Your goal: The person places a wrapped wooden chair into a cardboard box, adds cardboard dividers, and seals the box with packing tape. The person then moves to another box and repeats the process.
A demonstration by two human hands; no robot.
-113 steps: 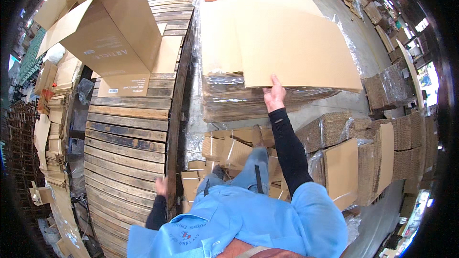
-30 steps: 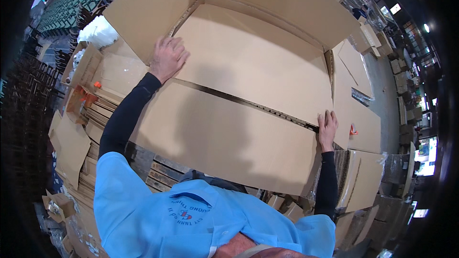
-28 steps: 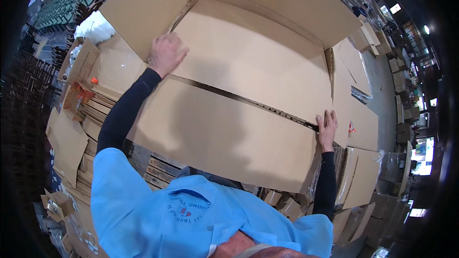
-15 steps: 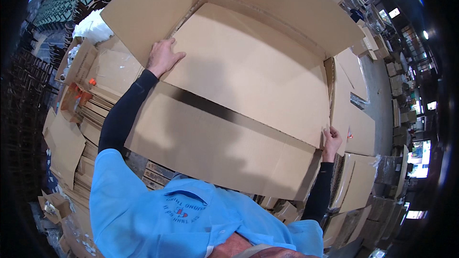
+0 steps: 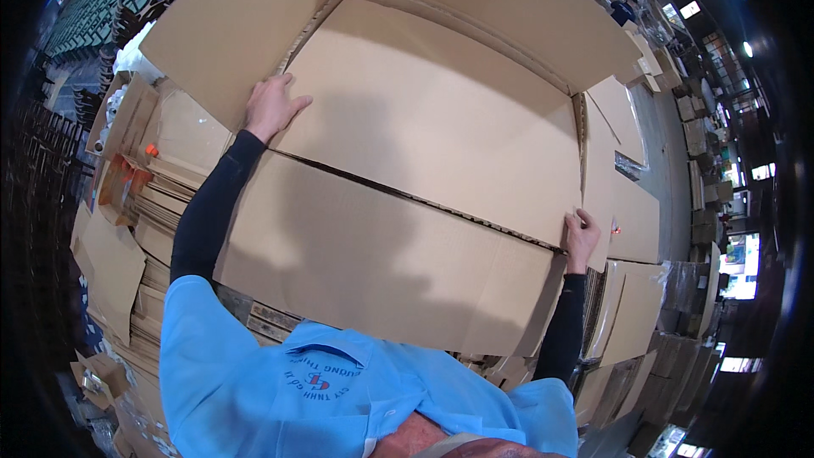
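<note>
A large cardboard box lies before me, its tall left flap (image 5: pixel 246 25) and far flap (image 5: pixel 492 8) standing up and its near flap (image 5: pixel 381 263) folded outward. A flat cardboard sheet (image 5: pixel 441 119) covers the box's opening. At the sheet's left edge, beside the left flap, rests my left hand (image 5: pixel 275 108), open, with the thumb apart on the sheet. My right hand (image 5: pixel 581 239) is closed in a pinch at the sheet's near right corner; its fingertips are partly hidden. A thin dark gap runs between sheet and near flap.
Stacked flat cardboard (image 5: pixel 161 203) stands at the left, near an open carton (image 5: pixel 127 114) of white rolls and an orange tape dispenser (image 5: pixel 136 174). More cardboard sheets (image 5: pixel 632 309) lie at the right. A wooden pallet (image 5: pixel 271 322) shows below the near flap.
The dark gap between the sheet and the near flap has narrowed as the sheet came nearer and lower. Both hands keep their places on its edges; the view has shifted slightly.
</note>
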